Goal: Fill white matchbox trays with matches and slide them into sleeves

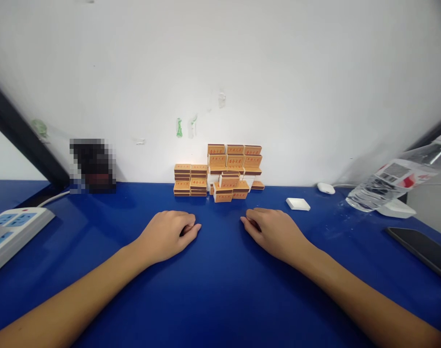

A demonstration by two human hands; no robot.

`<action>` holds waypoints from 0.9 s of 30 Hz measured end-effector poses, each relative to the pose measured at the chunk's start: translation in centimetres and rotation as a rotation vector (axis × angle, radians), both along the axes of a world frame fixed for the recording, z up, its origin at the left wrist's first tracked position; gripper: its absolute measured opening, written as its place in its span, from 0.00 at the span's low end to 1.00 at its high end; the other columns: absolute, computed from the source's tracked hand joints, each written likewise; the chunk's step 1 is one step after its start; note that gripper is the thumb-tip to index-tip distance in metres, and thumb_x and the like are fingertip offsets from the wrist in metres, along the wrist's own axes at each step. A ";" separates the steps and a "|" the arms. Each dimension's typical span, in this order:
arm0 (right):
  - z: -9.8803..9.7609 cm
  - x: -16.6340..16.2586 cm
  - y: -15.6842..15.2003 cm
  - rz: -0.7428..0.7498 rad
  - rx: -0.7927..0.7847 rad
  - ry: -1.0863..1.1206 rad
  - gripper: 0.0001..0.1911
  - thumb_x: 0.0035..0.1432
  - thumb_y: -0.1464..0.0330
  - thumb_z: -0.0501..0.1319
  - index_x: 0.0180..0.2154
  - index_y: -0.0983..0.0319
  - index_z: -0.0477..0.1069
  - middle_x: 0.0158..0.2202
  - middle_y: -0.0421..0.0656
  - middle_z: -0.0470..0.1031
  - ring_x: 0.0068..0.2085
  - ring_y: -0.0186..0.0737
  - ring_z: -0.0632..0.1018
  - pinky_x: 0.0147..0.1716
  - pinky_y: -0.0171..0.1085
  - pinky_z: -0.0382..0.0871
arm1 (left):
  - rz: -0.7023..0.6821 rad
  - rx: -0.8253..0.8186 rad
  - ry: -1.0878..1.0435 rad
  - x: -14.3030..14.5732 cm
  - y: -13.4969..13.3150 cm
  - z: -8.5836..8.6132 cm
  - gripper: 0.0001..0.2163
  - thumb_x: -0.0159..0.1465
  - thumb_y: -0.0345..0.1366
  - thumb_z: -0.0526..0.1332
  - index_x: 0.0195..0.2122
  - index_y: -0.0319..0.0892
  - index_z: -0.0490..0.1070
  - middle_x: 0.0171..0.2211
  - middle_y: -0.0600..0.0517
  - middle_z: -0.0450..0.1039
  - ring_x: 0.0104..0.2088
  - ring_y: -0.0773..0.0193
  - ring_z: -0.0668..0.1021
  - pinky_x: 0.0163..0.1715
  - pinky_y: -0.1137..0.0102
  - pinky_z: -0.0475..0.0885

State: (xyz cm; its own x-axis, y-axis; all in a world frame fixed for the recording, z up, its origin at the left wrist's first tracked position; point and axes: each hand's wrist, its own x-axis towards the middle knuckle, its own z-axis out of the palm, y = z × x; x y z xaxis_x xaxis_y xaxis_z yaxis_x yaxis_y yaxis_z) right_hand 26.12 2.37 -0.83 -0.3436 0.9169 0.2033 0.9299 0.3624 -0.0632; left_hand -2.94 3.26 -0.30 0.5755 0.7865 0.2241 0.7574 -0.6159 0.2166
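Note:
My left hand (169,234) rests on the blue tabletop (220,290) with its fingers curled in and the thumb beside them. Opposite it, my right hand (273,232) lies in the same loose fist. Neither shows anything held. Beyond the hands, against the wall, stands a stepped pile of orange matchboxes (235,161) with dark striking sides. Left of it, two short stacks of matchboxes (190,180) stand side by side. A few more matchboxes (230,186) sit in front of the taller pile. Both hands are apart from all the boxes.
On the right are a small white tray-like piece (298,204), a white earphone case (325,188), a tilted-looking clear water bottle (390,176), a white block (396,209) and a black phone (423,249). A power strip (17,232) lies on the left, near a blurred dark object (93,166).

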 end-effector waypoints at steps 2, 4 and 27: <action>0.0 0.0 0.0 0.001 0.009 0.001 0.18 0.72 0.64 0.54 0.27 0.59 0.63 0.27 0.40 0.74 0.28 0.37 0.70 0.30 0.39 0.50 | -0.002 0.003 0.002 0.0 0.0 -0.1 0.20 0.73 0.42 0.54 0.24 0.43 0.56 0.23 0.55 0.67 0.22 0.66 0.66 0.26 0.67 0.53; -0.1 0.0 0.0 0.008 0.013 -0.001 0.18 0.72 0.65 0.54 0.27 0.59 0.63 0.27 0.40 0.73 0.28 0.37 0.71 0.30 0.39 0.50 | 0.000 0.004 0.003 0.1 0.0 -0.3 0.20 0.73 0.42 0.54 0.24 0.43 0.56 0.23 0.55 0.67 0.22 0.66 0.66 0.26 0.67 0.53; 0.7 -0.2 -0.5 0.005 -0.022 0.012 0.17 0.73 0.65 0.54 0.28 0.60 0.65 0.28 0.41 0.75 0.29 0.38 0.72 0.30 0.38 0.49 | 0.012 0.284 0.105 0.8 8.4 3.1 0.14 0.68 0.41 0.66 0.51 0.39 0.73 0.51 0.39 0.74 0.50 0.47 0.76 0.50 0.55 0.72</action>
State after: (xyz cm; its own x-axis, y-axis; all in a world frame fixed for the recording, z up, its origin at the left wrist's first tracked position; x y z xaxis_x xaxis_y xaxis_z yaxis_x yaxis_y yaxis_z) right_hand 25.93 1.85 -0.16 -0.3460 0.9194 0.1871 0.9271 0.3657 -0.0823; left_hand -2.10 11.66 2.78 0.5985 0.7077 0.3754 0.7739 -0.6318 -0.0428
